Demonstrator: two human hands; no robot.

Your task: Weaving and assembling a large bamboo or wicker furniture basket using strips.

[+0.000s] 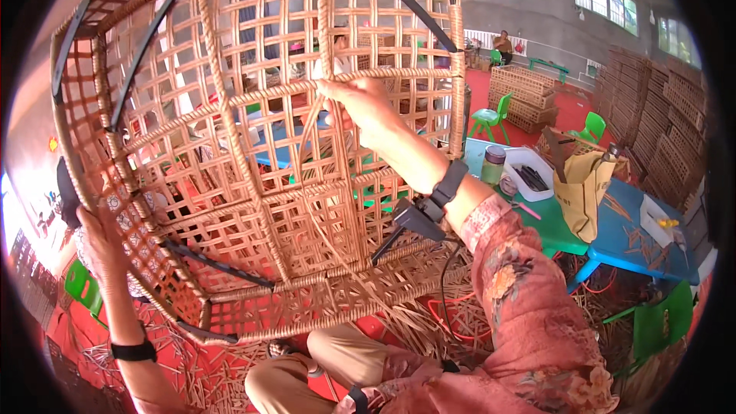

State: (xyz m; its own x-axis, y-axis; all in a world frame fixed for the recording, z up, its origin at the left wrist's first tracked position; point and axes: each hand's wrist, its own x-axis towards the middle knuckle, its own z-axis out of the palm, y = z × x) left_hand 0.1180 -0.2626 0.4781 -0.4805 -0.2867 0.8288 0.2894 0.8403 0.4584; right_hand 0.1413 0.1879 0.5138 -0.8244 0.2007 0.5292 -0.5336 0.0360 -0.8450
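A large open-weave wicker basket (257, 201) is tilted up in front of me, its inside facing me. Twisted, cord-like bars cross its panel, and black strips brace its corners. My left hand (100, 244) grips the basket's left edge. My right hand (359, 107) is at the upper middle of the panel, fingers pinched where two wrapped bars cross. From those fingers a thin cane strand (313, 211) hangs in a loose curve down across the weave. The right fingertips are partly hidden behind the bar.
Cane offcuts (207, 372) litter the red floor around my legs. At right, a blue table (625, 234) carries a yellow bag (586, 192), a lidded jar (493, 165) and a white tray (529, 172). Green chairs (491, 117) and stacked wicker panels (652, 100) stand beyond; a person (502, 47) sits far back.
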